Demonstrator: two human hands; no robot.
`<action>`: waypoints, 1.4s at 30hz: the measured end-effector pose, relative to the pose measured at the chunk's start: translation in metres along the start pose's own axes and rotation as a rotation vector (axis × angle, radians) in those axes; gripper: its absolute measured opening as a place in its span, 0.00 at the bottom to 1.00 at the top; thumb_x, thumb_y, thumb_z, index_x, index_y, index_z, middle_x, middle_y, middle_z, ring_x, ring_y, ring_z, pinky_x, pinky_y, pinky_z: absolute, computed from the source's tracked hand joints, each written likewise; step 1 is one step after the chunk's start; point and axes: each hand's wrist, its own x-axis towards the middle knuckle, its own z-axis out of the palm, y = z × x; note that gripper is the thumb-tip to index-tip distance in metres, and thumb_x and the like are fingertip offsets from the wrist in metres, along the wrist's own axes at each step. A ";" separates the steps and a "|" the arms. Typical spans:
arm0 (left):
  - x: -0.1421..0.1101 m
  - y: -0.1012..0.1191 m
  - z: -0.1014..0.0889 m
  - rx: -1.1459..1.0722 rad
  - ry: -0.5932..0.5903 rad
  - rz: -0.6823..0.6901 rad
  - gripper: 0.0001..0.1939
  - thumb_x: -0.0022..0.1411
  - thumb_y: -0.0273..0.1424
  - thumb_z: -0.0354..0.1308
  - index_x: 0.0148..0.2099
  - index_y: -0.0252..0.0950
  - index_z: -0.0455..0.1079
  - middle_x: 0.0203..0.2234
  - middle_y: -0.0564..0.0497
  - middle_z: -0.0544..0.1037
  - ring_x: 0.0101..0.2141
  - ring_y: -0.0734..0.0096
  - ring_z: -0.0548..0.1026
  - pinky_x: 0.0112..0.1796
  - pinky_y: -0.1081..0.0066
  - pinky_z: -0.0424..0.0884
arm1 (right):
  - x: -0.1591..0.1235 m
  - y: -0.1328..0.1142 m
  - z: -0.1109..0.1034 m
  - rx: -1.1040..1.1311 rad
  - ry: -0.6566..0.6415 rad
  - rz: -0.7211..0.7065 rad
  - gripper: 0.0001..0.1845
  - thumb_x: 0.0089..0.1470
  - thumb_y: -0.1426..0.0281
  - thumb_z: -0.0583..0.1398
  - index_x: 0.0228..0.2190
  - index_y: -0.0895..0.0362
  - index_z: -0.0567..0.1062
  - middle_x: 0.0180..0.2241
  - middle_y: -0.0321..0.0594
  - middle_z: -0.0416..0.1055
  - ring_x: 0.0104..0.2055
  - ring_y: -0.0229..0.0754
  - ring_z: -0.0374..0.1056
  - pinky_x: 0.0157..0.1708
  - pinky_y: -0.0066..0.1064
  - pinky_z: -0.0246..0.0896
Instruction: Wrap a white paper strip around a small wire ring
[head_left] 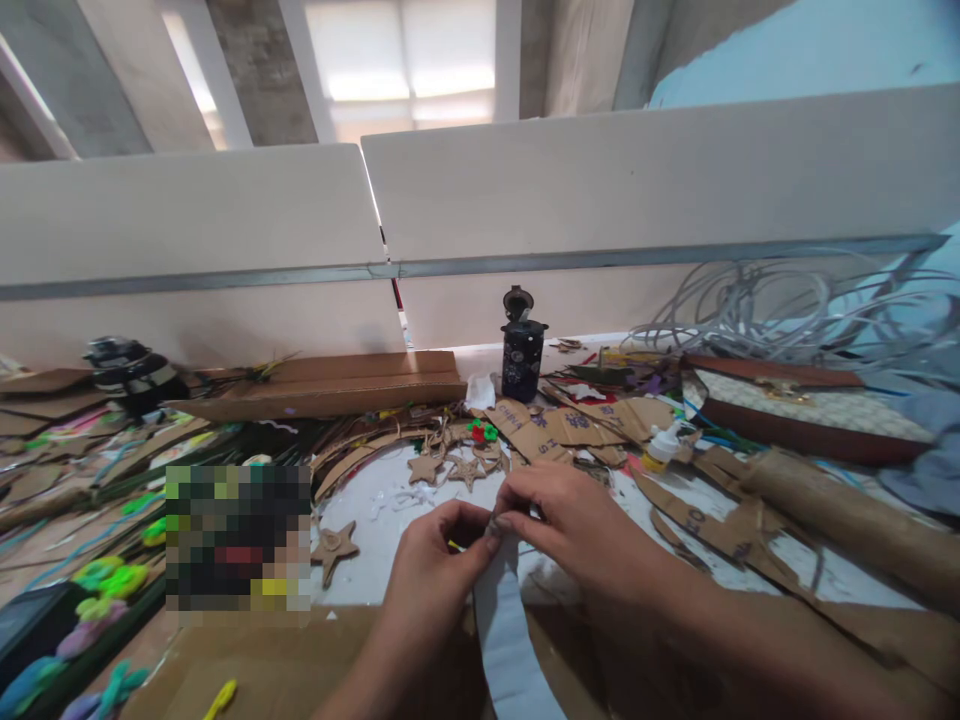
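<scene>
My left hand (439, 565) and my right hand (570, 525) meet over the middle of the table, both pinched on the top end of a pale grey paper strip (510, 630) that curves down toward me. A small yellow bit shows by my left fingertips. Just beyond the hands lie several cardboard stars (424, 466), with another cardboard star (334, 548) to the left.
A dark bottle (523, 355) with an open cap stands at the back. Cardboard scraps (577, 425), a glue bottle (661, 447), a cardboard tube (847, 515), a framed board (795, 405) and white cables (787, 300) fill the right. Bright foam shapes (105, 580) lie left. White partition boards (600, 190) close off the back.
</scene>
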 end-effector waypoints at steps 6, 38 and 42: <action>0.000 0.001 0.001 -0.015 0.003 -0.009 0.07 0.50 0.31 0.65 0.31 0.33 0.77 0.26 0.46 0.81 0.29 0.62 0.74 0.32 0.67 0.68 | -0.001 0.000 0.003 -0.073 0.033 -0.040 0.02 0.55 0.75 0.65 0.30 0.57 0.78 0.29 0.38 0.75 0.35 0.43 0.67 0.35 0.31 0.52; 0.006 -0.002 -0.002 -0.158 0.108 -0.042 0.08 0.46 0.32 0.64 0.28 0.33 0.77 0.22 0.48 0.79 0.26 0.67 0.72 0.30 0.70 0.66 | -0.003 -0.003 0.001 -0.006 0.106 -0.008 0.09 0.53 0.79 0.63 0.34 0.55 0.78 0.34 0.38 0.78 0.39 0.44 0.70 0.39 0.32 0.57; 0.008 -0.002 -0.005 -0.176 0.143 -0.053 0.07 0.44 0.32 0.65 0.27 0.33 0.78 0.22 0.48 0.78 0.25 0.67 0.72 0.30 0.70 0.66 | -0.002 -0.003 -0.007 0.022 0.127 0.059 0.07 0.54 0.79 0.62 0.30 0.55 0.78 0.31 0.37 0.78 0.36 0.43 0.70 0.36 0.31 0.57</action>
